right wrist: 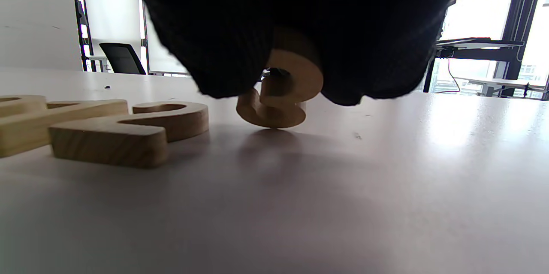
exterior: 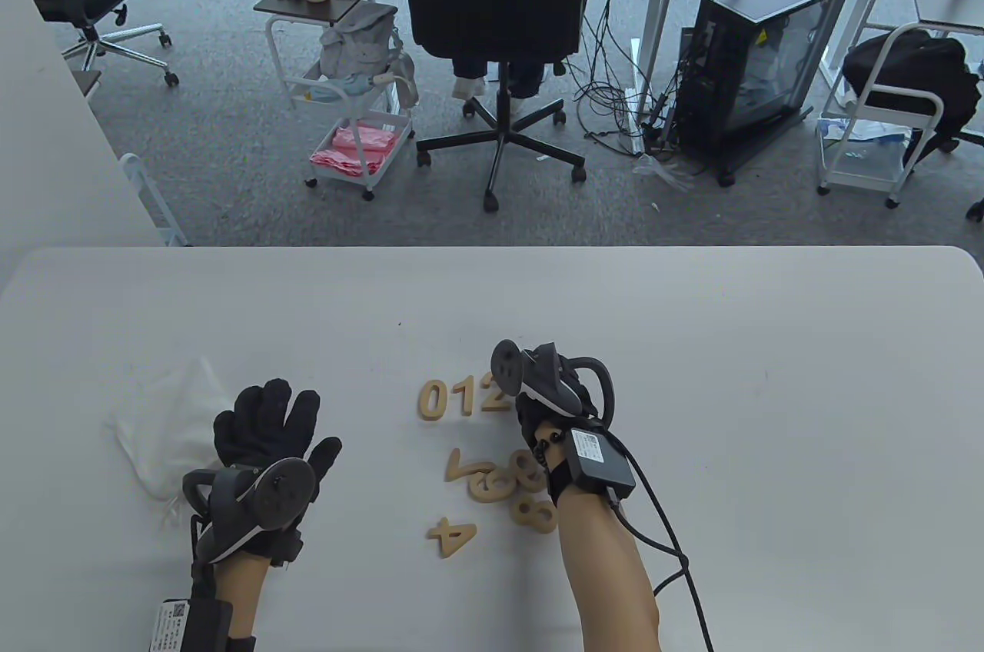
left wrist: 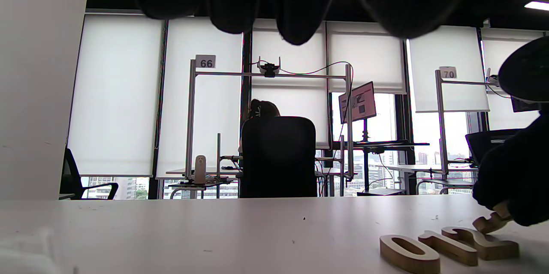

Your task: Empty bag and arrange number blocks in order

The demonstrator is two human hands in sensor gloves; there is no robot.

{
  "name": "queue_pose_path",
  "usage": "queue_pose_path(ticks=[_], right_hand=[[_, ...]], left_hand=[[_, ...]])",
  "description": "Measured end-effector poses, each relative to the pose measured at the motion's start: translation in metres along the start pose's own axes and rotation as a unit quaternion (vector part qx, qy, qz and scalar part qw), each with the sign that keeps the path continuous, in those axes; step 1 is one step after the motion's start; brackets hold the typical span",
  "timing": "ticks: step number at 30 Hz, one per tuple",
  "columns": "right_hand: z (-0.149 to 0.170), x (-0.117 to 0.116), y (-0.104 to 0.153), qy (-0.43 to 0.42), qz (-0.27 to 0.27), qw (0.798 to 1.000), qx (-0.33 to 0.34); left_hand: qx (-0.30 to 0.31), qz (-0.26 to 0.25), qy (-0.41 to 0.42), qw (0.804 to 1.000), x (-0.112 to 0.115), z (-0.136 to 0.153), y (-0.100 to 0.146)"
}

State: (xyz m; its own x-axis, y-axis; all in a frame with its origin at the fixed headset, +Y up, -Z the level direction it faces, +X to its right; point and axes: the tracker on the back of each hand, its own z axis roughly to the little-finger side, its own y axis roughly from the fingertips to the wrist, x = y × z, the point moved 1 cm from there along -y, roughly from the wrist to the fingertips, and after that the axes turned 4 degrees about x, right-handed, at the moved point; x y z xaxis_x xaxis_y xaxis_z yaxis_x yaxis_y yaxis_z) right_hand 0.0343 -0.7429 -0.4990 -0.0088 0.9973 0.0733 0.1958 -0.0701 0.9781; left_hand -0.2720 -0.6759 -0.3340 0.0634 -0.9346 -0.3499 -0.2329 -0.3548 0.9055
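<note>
Holding a curved wooden number block (right wrist: 283, 89) between curled fingers, the right hand (exterior: 557, 406) is setting its lower edge on the white table (exterior: 769, 390), just at 3 o'clock of the row; which numeral it is cannot be told. That row is reading 0 (exterior: 434, 400), 1 (exterior: 463, 397) and 2 (exterior: 492, 394), lying flat and side by side near the table's middle. At 6 o'clock of the row, more blocks are lying loose: a 7 (exterior: 459, 465), a small overlapping cluster of round numerals (exterior: 511, 487) partly under the right wrist, and a 4 (exterior: 450, 535) nearest the person. Well out at 9 o'clock of the row, the left hand (exterior: 265, 444) is resting palm down with fingers straight and spread, gripping nothing. Beside it, farther toward 9 o'clock, the white cloth bag (exterior: 165, 421) is lying crumpled on the table, its edge touching the left hand.
</note>
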Motion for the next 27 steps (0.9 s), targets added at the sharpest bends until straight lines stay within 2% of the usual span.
queue_pose_path(ticks=[8, 10, 12, 19, 27], right_hand=[[-0.002, -0.007, 0.001, 0.014, -0.018, 1.000, 0.011], [-0.002, -0.013, -0.001, 0.020, -0.051, 0.998, 0.018], [-0.002, -0.012, -0.002, 0.018, -0.046, 0.999, 0.020], [-0.001, -0.011, -0.005, 0.037, -0.091, 0.995, 0.035], [0.001, -0.008, -0.004, 0.025, -0.093, 0.995, 0.039]], left_hand=[[-0.001, -0.001, 0.000, 1.000, 0.000, 0.000, 0.000], [-0.001, 0.000, -0.001, 1.000, 0.000, 0.000, 0.000], [-0.001, 0.001, 0.000, 1.000, 0.000, 0.000, 0.000], [0.001, 0.003, -0.002, 1.000, 0.000, -0.001, 0.000], [0.000, 0.002, 0.000, 1.000, 0.000, 0.000, 0.000]])
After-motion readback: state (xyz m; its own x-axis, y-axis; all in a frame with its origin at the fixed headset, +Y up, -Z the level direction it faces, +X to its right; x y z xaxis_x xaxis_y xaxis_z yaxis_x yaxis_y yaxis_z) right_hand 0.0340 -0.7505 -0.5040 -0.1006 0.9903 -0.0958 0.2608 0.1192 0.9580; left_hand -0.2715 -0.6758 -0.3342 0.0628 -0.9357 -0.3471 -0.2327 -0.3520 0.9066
